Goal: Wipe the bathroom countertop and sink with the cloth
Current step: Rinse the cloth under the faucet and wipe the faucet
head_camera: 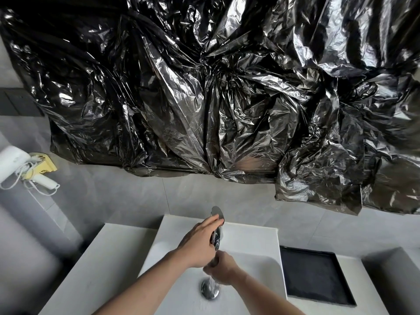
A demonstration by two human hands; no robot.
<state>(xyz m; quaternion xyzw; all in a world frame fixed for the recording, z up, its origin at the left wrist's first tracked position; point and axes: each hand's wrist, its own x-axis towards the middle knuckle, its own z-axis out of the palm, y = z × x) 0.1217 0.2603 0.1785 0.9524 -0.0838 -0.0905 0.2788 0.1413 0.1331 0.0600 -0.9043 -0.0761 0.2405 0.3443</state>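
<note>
The left hand (pixel 200 242) lies over the chrome tap (pixel 217 226) at the back of the white sink (pixel 250 269), its fingers laid along the lever on top and its thumb side curled against the tap body, so it looks closed on the tap. The right hand (pixel 221 270) sits just below the spout, over the basin and above the drain (pixel 210 288), with its fingers curled inward; whether they clamp anything I cannot tell. No cloth can be made out: it may be balled inside that right hand under the spout, but nothing of it shows. My guess is that the cloth is being wetted or rinsed at the tap before wiping. A cloth of this kind should be light and soft, limp when wet and prone to dripping, so it is best gathered into the palm and squeezed out, then spread flat under straight fingers for the wipe. The sink and the pale counter (pixel 91 269) left of it look smooth and hard, and probably slick when wet, so a flat, pressing stroke should serve. Right of the sink lies a black tray (pixel 316 276). Well left of the sink, on the grey wall, hangs a white dryer (pixel 13 164). Above the sink, crumpled black plastic (pixel 204 87) covers the wall.
</note>
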